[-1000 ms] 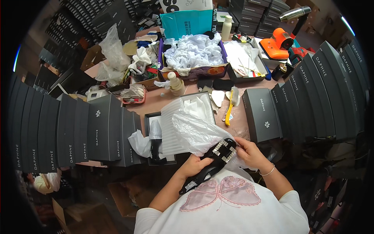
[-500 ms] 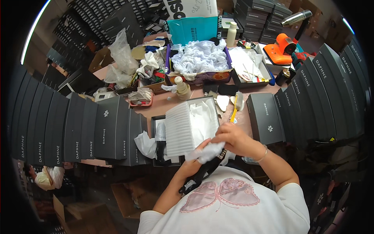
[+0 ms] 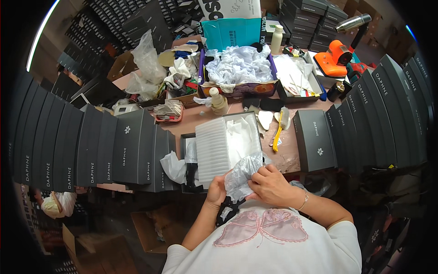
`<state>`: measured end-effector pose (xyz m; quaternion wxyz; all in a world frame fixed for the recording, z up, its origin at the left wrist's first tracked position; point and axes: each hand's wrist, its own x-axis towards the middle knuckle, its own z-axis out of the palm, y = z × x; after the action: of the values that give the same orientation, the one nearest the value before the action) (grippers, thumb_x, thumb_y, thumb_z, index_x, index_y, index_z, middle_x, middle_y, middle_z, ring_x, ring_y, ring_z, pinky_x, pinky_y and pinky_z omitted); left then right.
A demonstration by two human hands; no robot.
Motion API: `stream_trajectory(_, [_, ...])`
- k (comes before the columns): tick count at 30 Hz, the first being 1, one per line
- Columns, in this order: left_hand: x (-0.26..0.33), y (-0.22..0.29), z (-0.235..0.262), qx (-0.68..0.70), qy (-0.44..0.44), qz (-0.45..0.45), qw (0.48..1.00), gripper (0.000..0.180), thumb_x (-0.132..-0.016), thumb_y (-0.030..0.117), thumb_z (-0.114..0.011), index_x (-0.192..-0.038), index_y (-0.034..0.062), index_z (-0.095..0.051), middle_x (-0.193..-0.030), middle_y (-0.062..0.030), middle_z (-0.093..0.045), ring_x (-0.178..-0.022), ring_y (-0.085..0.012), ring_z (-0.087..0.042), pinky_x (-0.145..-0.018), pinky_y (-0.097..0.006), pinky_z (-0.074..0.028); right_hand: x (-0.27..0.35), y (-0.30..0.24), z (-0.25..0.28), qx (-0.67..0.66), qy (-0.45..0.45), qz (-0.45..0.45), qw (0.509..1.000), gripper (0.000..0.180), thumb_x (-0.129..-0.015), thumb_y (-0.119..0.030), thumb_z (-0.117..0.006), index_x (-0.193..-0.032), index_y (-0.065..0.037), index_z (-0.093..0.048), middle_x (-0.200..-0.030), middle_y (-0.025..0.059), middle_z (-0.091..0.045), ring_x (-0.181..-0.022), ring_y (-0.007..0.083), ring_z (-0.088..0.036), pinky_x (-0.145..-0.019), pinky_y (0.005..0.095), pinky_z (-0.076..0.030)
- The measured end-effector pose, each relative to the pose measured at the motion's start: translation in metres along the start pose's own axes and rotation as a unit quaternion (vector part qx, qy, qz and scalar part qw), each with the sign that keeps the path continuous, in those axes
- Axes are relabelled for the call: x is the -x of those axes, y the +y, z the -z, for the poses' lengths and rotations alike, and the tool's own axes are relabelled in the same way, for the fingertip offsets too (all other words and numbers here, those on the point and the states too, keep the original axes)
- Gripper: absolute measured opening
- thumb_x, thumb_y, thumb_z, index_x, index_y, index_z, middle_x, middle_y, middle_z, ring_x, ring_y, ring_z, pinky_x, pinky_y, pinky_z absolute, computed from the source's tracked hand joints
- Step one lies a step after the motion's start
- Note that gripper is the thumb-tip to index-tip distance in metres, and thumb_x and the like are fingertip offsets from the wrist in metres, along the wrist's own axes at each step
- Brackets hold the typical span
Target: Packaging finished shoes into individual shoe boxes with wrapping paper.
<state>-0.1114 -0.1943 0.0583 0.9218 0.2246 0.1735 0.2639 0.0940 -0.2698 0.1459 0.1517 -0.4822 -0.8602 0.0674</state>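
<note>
A crinkled, translucent whitish sheet (image 3: 243, 178) is spread between my hands, close to my chest; I cannot tell whether it is thin plastic or tissue paper. My left hand (image 3: 218, 189) is closed on its left edge. The fingers of my right hand (image 3: 273, 186) pinch its right side. Below the sheet, against my shirt, is a black strappy item (image 3: 228, 210), possibly a shoe, mostly hidden. Just beyond my hands lies an open box with white paper (image 3: 242, 136) inside and a ribbed white foam sheet (image 3: 212, 153) over its left part.
Dark grey shoe boxes (image 3: 132, 150) line the left, with more boxes (image 3: 315, 141) at right. A yellow-handled brush (image 3: 277, 138) and a capped bottle (image 3: 218, 101) stand or lie beyond the box. Further back is a carton of crumpled white paper (image 3: 239, 66). White plastic (image 3: 173, 166) lies at left.
The bunched sheet has been opened out between my hands and now hangs wider. My right hand has come lower and nearer my chest. Less of the black item shows.
</note>
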Motion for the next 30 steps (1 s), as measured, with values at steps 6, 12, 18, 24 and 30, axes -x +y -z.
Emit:
stream_trajectory(6, [-0.021, 0.011, -0.029, -0.252, 0.079, 0.03, 0.964, 0.062, -0.078, -0.001, -0.069, -0.134, -0.0032, -0.042, -0.115, -0.0075, -0.059, -0.101, -0.0124, -0.057, -0.088, -0.026, -0.048, 0.001, -0.014, -0.011, 0.049, -0.008, -0.047, 0.998, 0.049, -0.08, -0.052, -0.059, -0.09, -0.005, -0.066, -0.083, 0.0049, -0.049, -0.084, 0.0202, -0.048, -0.082, 0.0359, -0.036])
stream_trajectory(12, [-0.02, 0.011, -0.01, -0.317, 0.09, 0.005, 0.944, 0.057, -0.081, -0.003, -0.065, -0.134, -0.0003, -0.045, -0.114, -0.0047, -0.06, -0.1, -0.011, -0.057, -0.088, -0.026, -0.046, -0.001, 0.027, 0.008, -0.221, 0.158, -0.082, 0.959, 0.032, -0.085, -0.036, -0.064, -0.096, -0.006, -0.066, -0.103, 0.0079, -0.056, -0.097, 0.0253, -0.051, -0.089, 0.0393, -0.039])
stream_trajectory(18, [-0.012, 0.032, -0.018, -0.333, 0.08, -0.004, 0.94, 0.059, -0.079, -0.004, -0.064, -0.135, 0.002, -0.046, -0.116, -0.0042, -0.06, -0.103, -0.0122, -0.057, -0.091, -0.027, -0.045, 0.014, 0.111, -0.026, -0.447, -0.08, -0.199, 0.868, 0.026, -0.088, -0.026, -0.064, -0.095, -0.002, -0.06, -0.091, 0.0025, -0.059, -0.082, 0.0149, -0.052, -0.074, 0.0313, -0.044])
stream_trajectory(24, [-0.02, 0.057, 0.012, -0.33, 0.155, -0.137, 0.921, 0.068, -0.073, -0.011, -0.055, -0.138, 0.0003, -0.039, -0.127, -0.0083, -0.054, -0.114, -0.0167, -0.053, -0.098, -0.029, -0.04, -0.013, 0.131, -0.017, -0.504, -0.092, -0.279, 0.812, 0.025, -0.093, -0.026, -0.057, -0.096, -0.001, -0.056, -0.082, 0.0006, -0.057, -0.076, 0.0092, -0.05, -0.071, 0.0269, -0.043])
stream_trajectory(30, [-0.028, 0.065, 0.025, -0.291, 0.179, -0.195, 0.92, 0.068, -0.072, -0.007, -0.057, -0.138, -0.0009, -0.039, -0.13, -0.0107, -0.052, -0.117, -0.0186, -0.051, -0.1, -0.03, -0.039, -0.046, 0.116, -0.048, -0.466, 0.053, -0.246, 0.848, 0.023, -0.09, -0.023, -0.062, -0.091, 0.0, -0.06, -0.076, 0.0039, -0.059, -0.072, 0.0096, -0.054, -0.064, 0.0276, -0.044])
